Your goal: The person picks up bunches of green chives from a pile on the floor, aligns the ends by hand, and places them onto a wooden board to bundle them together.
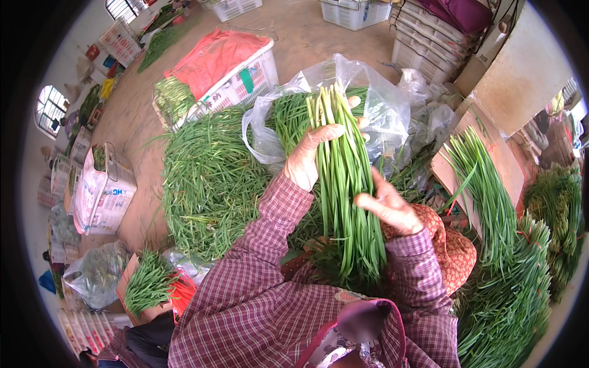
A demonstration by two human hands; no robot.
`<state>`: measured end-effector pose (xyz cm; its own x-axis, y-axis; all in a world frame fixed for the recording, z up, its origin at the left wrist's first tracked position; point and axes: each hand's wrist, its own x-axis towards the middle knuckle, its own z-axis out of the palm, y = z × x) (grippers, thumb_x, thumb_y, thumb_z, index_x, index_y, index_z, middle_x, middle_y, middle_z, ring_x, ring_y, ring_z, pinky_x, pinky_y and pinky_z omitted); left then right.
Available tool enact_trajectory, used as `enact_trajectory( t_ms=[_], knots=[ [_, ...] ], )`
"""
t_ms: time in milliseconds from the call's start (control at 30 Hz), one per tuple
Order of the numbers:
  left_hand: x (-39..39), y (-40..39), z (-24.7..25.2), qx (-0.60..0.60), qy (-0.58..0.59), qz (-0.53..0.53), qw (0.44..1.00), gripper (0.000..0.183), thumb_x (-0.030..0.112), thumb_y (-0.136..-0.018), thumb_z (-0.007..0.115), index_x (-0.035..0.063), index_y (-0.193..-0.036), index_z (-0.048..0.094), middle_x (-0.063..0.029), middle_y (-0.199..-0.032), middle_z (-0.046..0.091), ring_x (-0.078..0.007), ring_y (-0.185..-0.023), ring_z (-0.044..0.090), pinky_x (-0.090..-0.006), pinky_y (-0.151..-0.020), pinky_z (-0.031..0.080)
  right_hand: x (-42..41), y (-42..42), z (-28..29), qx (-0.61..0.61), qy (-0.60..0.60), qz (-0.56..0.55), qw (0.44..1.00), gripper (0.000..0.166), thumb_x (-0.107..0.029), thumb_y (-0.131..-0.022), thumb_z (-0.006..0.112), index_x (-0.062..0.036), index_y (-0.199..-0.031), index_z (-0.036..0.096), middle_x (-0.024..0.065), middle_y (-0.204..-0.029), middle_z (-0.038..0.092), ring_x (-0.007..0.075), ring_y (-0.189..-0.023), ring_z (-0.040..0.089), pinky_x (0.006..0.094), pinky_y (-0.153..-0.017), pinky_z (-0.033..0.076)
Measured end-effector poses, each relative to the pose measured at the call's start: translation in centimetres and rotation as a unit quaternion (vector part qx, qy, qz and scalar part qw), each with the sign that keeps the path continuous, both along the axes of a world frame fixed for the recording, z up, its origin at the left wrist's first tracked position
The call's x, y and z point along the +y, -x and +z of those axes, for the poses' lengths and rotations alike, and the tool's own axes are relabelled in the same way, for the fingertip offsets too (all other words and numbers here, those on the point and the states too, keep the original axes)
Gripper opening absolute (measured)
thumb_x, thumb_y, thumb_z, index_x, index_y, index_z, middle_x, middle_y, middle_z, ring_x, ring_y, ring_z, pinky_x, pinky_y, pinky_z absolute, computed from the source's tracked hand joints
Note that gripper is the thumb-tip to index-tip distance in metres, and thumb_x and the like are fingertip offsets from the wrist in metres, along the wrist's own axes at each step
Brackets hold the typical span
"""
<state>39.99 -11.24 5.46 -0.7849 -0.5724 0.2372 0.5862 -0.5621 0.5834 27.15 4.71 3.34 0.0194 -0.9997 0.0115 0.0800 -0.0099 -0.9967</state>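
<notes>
A bundle of long green garlic chives (pixel 345 184), pale stem ends up, is held upright before me. My left hand (pixel 317 142) wraps round it just below the pale ends, thumb in front and fingertips showing on the far side. Against the bundle's right edge, lower down, is my right hand (pixel 389 202), thumb and fingers apart; whether it touches the leaves I cannot tell. Behind the bundle, more chives lie in an open clear plastic bag (pixel 386 115). The leaf tips hang over my lap.
A large heap of loose chives (pixel 207 184) lies left. Beyond it stands a white crate (pixel 244 87) under red plastic. At right, chives rest on a slanted board (pixel 501 170), beside stacked tied bundles (pixel 506 294). Red ties (pixel 181 292) lie lower left.
</notes>
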Motion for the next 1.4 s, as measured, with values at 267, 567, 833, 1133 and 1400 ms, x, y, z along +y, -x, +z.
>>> enact_trajectory(
  t_ms=[267,567,833,1133,1400],
  knots=[
    [1.7,-0.3,2.2,-0.117,0.057,0.019,0.991,0.061,0.012,-0.078,0.069,0.0035,-0.134,0.047,-0.009,-0.116,0.062,-0.0198,-0.103,0.062,-0.0339,-0.088,0.053,-7.9,2.7,8.2,0.184,0.071,-0.103,0.975,0.081,-0.042,-0.085,0.071,0.0057,-0.141,0.037,0.0125,-0.11,0.062,0.0206,-0.105,0.059,0.0322,-0.094,0.045],
    [1.9,-0.7,2.8,-0.161,0.028,0.113,0.98,0.036,0.016,-0.081,0.071,0.0003,-0.112,0.063,-0.0011,-0.099,0.066,-0.0103,-0.082,0.061,-0.0243,-0.076,0.051,-8.1,0.9,6.9,-0.085,0.121,-0.184,0.972,0.026,-0.016,-0.094,0.061,-0.0018,-0.116,0.063,0.0037,-0.096,0.069,0.0107,-0.082,0.066,0.025,-0.073,0.054],
    [-1.1,-1.6,2.4,-0.08,0.006,0.078,0.994,0.028,0.027,-0.081,0.073,0.0045,-0.096,0.066,-0.0184,-0.101,0.07,-0.0296,-0.1,0.067,-0.0413,-0.084,0.057,-7.3,1.9,8.7,-0.076,0.138,-0.286,0.945,0.027,-0.034,-0.091,0.064,-0.0098,-0.102,0.059,0.0034,-0.086,0.064,0.0156,-0.074,0.068,0.026,-0.062,0.053],
    [-10.9,-11.3,7.2,0.014,0.038,0.134,0.99,0.026,0.021,-0.088,0.065,0.0011,-0.105,0.063,-0.0224,-0.124,0.06,-0.0403,-0.112,0.06,-0.0517,-0.096,0.05,-1.0,13.8,12.2,0.091,0.258,-0.541,0.795,0.019,-0.026,-0.089,0.069,-0.0098,-0.098,0.063,-0.0016,-0.074,0.056,0.0054,-0.057,0.048,0.022,-0.051,0.043],
    [-7.0,-6.3,8.6,0.0,0.117,0.026,0.993,0.034,0.024,-0.087,0.067,0.0006,-0.111,0.062,-0.0231,-0.127,0.057,-0.0349,-0.115,0.059,-0.0474,-0.093,0.053,-8.4,-1.1,13.1,0.266,0.221,-0.22,0.912,0.021,-0.022,-0.085,0.073,-0.006,-0.098,0.072,0.002,-0.074,0.066,0.0077,-0.061,0.056,0.0265,-0.058,0.047]
  ],
)
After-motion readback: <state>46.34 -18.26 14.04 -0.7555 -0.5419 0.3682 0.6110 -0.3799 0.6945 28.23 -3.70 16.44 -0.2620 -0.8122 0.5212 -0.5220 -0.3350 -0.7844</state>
